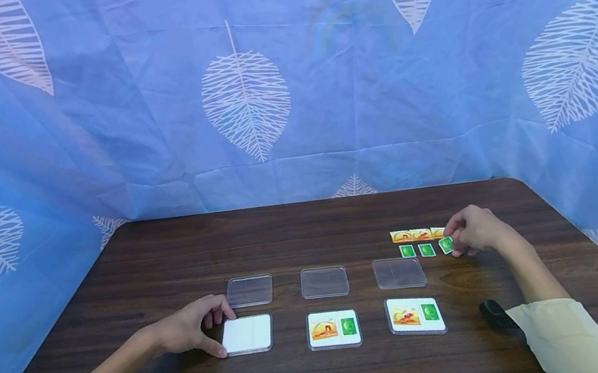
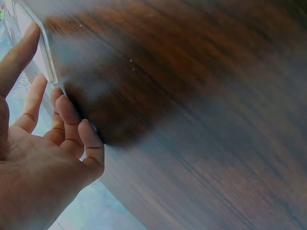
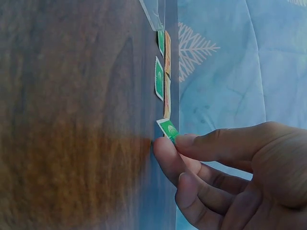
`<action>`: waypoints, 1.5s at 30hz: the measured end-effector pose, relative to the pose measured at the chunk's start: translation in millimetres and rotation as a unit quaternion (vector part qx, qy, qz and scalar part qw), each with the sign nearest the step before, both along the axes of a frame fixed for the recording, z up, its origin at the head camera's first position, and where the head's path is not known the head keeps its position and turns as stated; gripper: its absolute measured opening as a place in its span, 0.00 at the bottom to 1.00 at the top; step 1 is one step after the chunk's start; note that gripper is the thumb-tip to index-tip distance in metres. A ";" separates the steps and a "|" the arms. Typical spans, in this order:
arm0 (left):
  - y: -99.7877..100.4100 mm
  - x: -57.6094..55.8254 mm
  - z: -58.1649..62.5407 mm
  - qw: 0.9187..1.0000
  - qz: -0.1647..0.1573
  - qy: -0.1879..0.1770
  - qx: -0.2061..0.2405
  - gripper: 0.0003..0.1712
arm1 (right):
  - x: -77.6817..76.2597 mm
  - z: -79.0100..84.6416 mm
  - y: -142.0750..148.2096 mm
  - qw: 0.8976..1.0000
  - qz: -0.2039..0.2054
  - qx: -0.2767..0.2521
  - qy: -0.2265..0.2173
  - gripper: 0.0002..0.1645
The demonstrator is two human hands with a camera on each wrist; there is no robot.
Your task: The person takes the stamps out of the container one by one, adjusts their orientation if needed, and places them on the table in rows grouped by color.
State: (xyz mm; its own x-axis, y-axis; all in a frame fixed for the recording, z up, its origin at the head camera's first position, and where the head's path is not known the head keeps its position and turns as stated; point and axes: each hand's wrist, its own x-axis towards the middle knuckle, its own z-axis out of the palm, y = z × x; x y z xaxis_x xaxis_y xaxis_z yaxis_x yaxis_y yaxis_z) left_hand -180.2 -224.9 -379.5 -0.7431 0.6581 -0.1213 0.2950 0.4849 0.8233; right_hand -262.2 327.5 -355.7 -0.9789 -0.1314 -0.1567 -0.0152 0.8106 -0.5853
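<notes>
My left hand (image 1: 194, 328) grips the left side of a shallow clear case holding a blank white card (image 1: 247, 335), its thumb and index finger at the near and far corners; the other fingers curl beside it. Between thumb and index finger, my right hand (image 1: 477, 228) pinches a small green stamp (image 3: 168, 128), tilted at the right end of its row. Two more green stamps (image 1: 407, 251) lie to its left. Behind them runs a row of orange-and-yellow stamps (image 1: 421, 234), the rightmost partly hidden by the right hand.
Two cases, a middle one (image 1: 334, 337) and a right one (image 1: 416, 324), each hold a white card with an orange and a green stamp. Behind the cases lie three clear lids (image 1: 324, 282). A blue leaf-print cloth (image 1: 308, 105) surrounds the dark wooden table (image 1: 259, 233).
</notes>
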 end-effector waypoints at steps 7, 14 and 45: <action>0.0 -0.6 -0.4 1.000 -0.004 0.003 -0.001 0.26 | -0.1 -1.7 0.2 1.000 -0.001 0.010 0.006 0.09; -0.3 -0.7 -1.0 1.000 -0.009 0.007 0.006 0.26 | -1.0 -1.0 0.3 1.000 -0.007 0.018 0.005 0.10; 1.4 0.0 1.6 1.000 0.003 0.000 -0.006 0.26 | 2.5 6.0 1.3 1.000 0.018 -0.009 -0.006 0.15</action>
State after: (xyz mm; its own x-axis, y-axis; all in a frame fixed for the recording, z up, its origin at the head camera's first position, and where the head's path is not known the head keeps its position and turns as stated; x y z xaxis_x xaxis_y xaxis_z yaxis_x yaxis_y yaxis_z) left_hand -180.2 -223.6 -377.9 -0.7473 0.6519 -0.1287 0.2923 0.4965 0.8173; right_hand -259.7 328.8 -349.7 -0.9717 -0.1693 -0.1649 -0.0374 0.7991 -0.6000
